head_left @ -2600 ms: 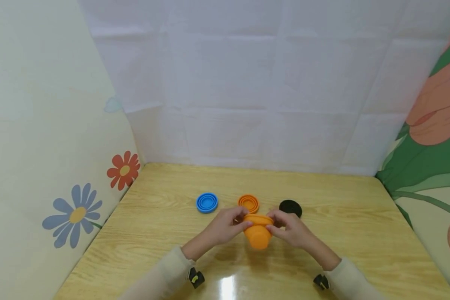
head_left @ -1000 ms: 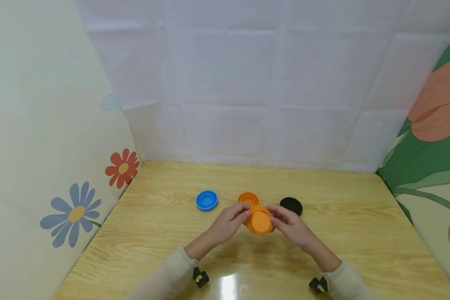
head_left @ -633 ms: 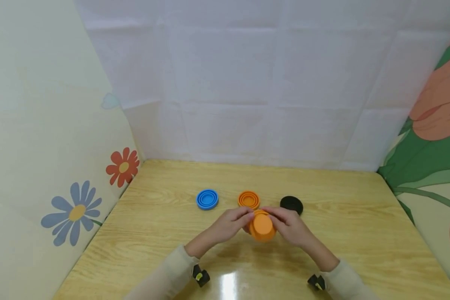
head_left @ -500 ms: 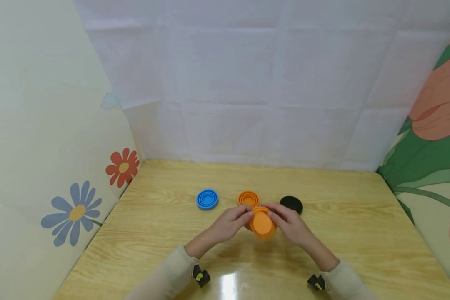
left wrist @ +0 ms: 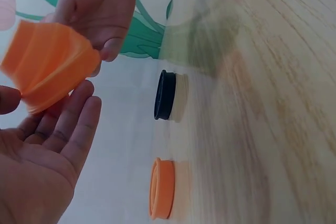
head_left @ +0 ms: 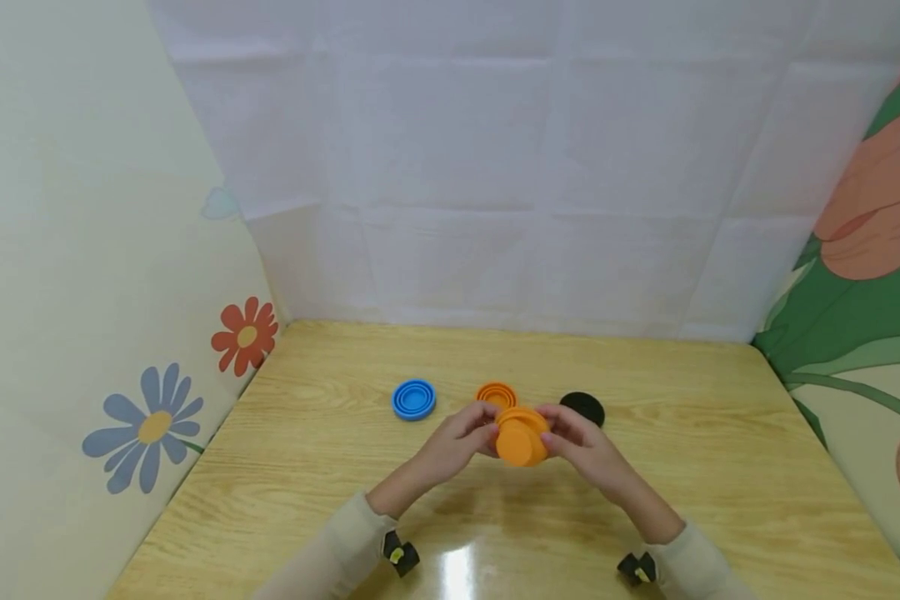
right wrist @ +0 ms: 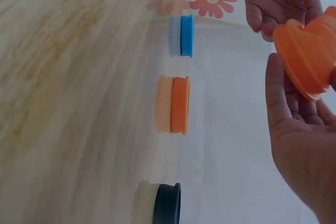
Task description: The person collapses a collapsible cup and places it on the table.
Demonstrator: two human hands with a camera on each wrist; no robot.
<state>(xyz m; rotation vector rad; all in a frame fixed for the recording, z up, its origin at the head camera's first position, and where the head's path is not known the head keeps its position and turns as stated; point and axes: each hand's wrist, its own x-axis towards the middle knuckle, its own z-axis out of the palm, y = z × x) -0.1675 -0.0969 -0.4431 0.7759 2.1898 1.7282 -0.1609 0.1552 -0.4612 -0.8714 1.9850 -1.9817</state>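
Observation:
An orange collapsible silicone cup is held above the table between both hands, its base tilted toward the head camera. The left hand pinches its rim side with thumb and fingers. Opposite it, the right hand grips the other side, thumb on the near face. In the left wrist view the cup is partly extended, its stepped wall bent unevenly. The right wrist view shows the cup with its wide rim toward the fingers; part of it is cut off by the frame edge.
Beyond the hands, a flattened blue cup, a flattened orange cup and a black round cup lie in a row on the wooden table. A white cloth hangs behind.
The orange cup stays in both hands. Its base has tipped from facing down and toward the camera to the left, and its wall now looks skewed. The flattened cups have not moved.

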